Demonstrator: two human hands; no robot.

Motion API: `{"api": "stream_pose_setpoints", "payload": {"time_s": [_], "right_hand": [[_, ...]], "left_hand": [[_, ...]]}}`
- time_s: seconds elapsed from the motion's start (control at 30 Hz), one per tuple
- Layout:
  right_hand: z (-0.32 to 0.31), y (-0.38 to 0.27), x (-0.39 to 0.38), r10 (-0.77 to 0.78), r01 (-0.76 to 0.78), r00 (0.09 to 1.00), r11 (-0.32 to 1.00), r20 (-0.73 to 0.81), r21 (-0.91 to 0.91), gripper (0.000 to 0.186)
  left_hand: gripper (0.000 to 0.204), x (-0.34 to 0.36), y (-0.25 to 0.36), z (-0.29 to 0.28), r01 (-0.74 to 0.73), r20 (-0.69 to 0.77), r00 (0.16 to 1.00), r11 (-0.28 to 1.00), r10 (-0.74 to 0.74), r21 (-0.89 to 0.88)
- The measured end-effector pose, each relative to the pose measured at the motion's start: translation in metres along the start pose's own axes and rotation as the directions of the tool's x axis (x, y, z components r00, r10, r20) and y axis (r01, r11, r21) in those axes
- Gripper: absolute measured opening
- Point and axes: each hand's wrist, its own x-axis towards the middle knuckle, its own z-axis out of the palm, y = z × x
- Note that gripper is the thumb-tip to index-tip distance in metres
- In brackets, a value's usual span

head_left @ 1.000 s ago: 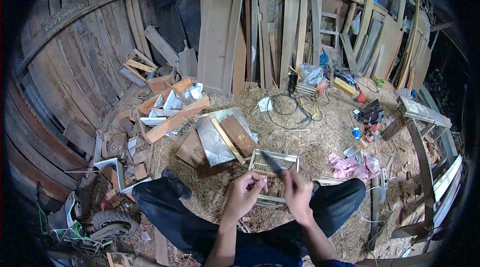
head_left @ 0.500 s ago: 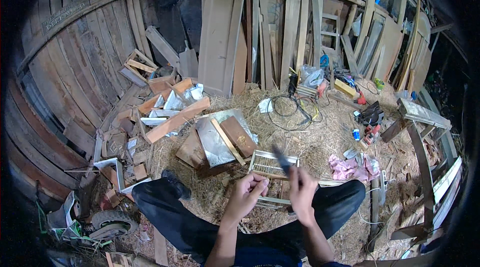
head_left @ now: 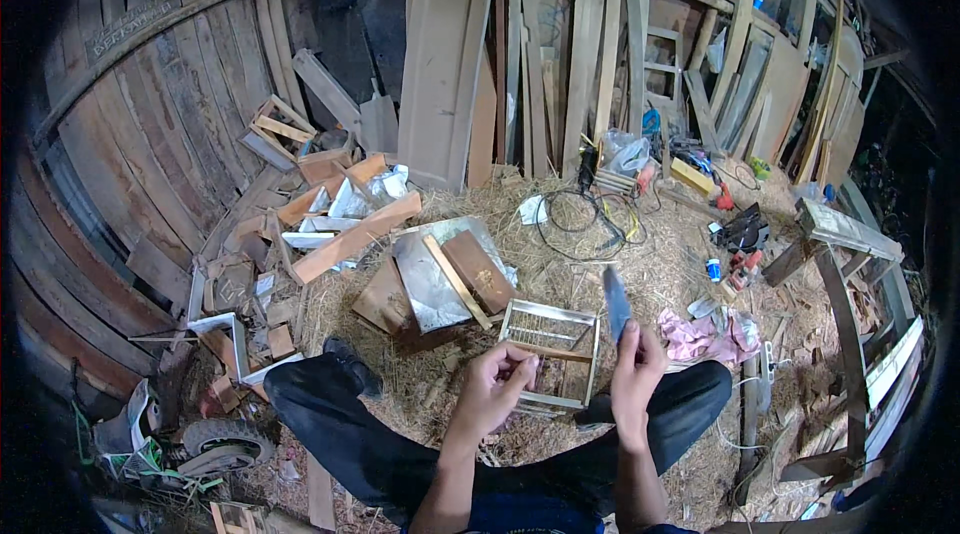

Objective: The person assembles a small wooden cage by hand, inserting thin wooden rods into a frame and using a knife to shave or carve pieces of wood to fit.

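Note:
In my right hand [head_left: 636, 366] is a knife [head_left: 616, 300], its broad grey blade pointing up and away from me. The fingers cover its handle. My left hand [head_left: 497, 381] is closed in a pinch beside the frame; what lies between thumb and fingers is too small to make out. A small wooden frame [head_left: 593, 354] with thin parallel rods stands between my knees, just beyond both hands. One darker wooden strip crosses its middle. The blade is apart from the frame, off its far right corner.
Stacked boards [head_left: 478, 272] and a metal-faced panel [head_left: 428, 279] lie ahead left. Coiled black cable [head_left: 570, 224] is on the shavings beyond the frame. To the right are a pink cloth [head_left: 700, 336], a blue can [head_left: 713, 270] and a wooden bench [head_left: 850, 230].
My right hand has moved right, away from the left hand, and the knife blade has swung from over the frame to its right. The left hand has hardly moved.

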Motion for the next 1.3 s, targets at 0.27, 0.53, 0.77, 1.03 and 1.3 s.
{"api": "stream_pose_setpoints", "payload": {"time_s": [0.27, 0.53, 0.77, 1.03, 1.3], "right_hand": [[0.006, -0.016, -0.013, -0.151, 0.164, 0.972, 0.985, 0.18, -0.058, 0.01], [0.009, -0.018, -0.015, -0.114, 0.129, 0.973, 0.99, 0.2, -0.063, 0.009], [0.015, -0.014, -0.013, -0.097, 0.102, 0.989, 0.994, 0.115, -0.041, 0.013], [0.012, -0.016, -0.011, -0.058, 0.066, 0.99, 0.996, 0.126, -0.061, 0.009], [0.014, -0.014, -0.014, -0.104, 0.124, 0.982, 0.984, 0.16, -0.124, 0.013]], "left_hand": [[0.013, -0.001, -0.007, 0.003, -0.018, 0.035, 0.999, 1.0, 0.019, -0.018], [0.013, -0.001, -0.002, 0.003, -0.012, 0.06, 0.998, 1.0, 0.013, -0.008], [0.013, -0.003, -0.004, 0.002, 0.037, 0.037, 0.999, 0.999, -0.036, -0.014], [0.012, -0.003, 0.002, 0.003, -0.003, 0.068, 0.998, 1.0, 0.005, -0.02], [0.014, -0.001, -0.003, 0.003, -0.007, 0.05, 0.999, 1.0, 0.008, -0.024]]}}
